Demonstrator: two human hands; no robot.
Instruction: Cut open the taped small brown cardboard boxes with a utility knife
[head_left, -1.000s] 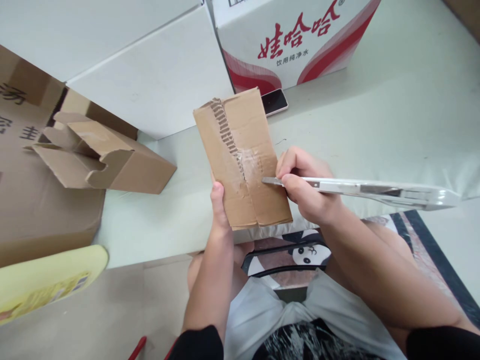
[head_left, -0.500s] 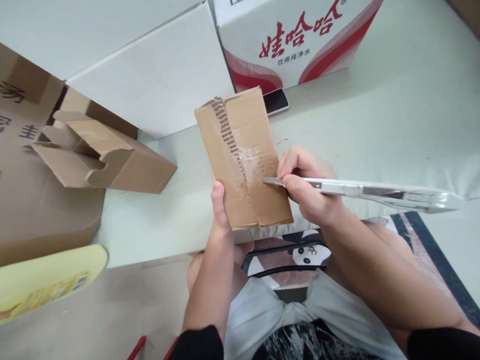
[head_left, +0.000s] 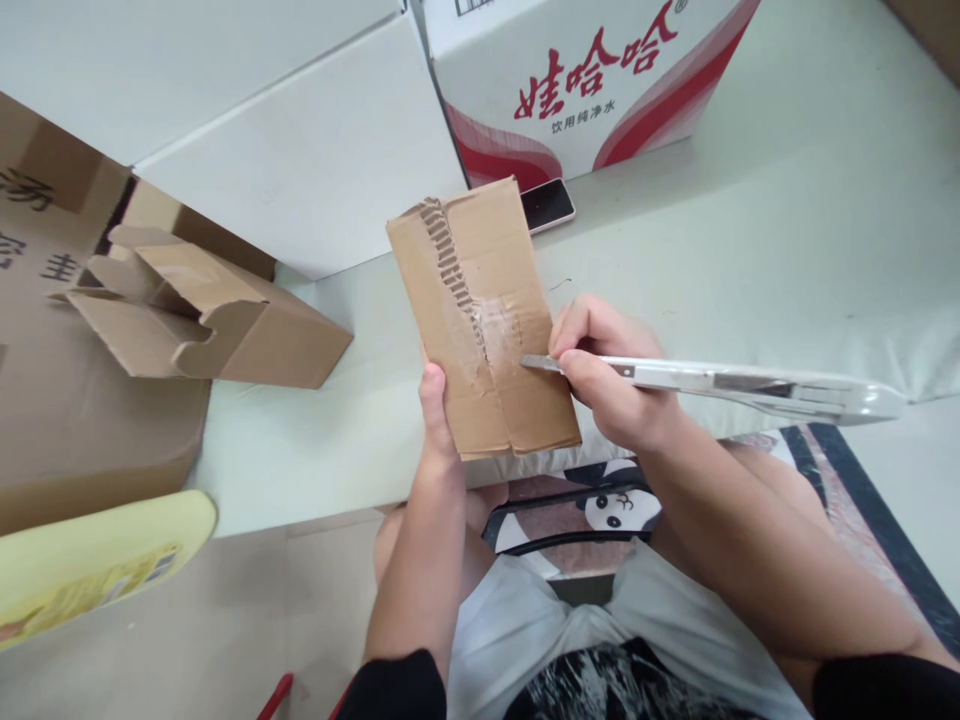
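Observation:
My left hand (head_left: 436, 405) grips a brown cardboard box (head_left: 510, 270) by its left edge, thumb on the near face and the other fingers hidden behind. The box is tilted up toward me; a torn strip shows its corrugation, and a shiny patch of tape or glue lies at mid-face. In my right hand (head_left: 611, 375) is a utility knife (head_left: 720, 380) with a clear, whitish handle pointing right. Thumb and fingers pinch it near the blade. The blade tip lies over the right part of the box face, beside the shiny patch; whether it touches, I cannot tell.
An open cardboard box (head_left: 247, 320) lies to the left on the pale green tabletop (head_left: 810, 250). White cartons stand behind, one with red lettering (head_left: 592, 80). A phone (head_left: 547, 205) lies behind the held box. A yellow container (head_left: 112, 560) is at lower left.
The box, both hands and the knife have shifted very slightly left in the view, together with the background. The grips look the same, and the blade stays over the same spot.

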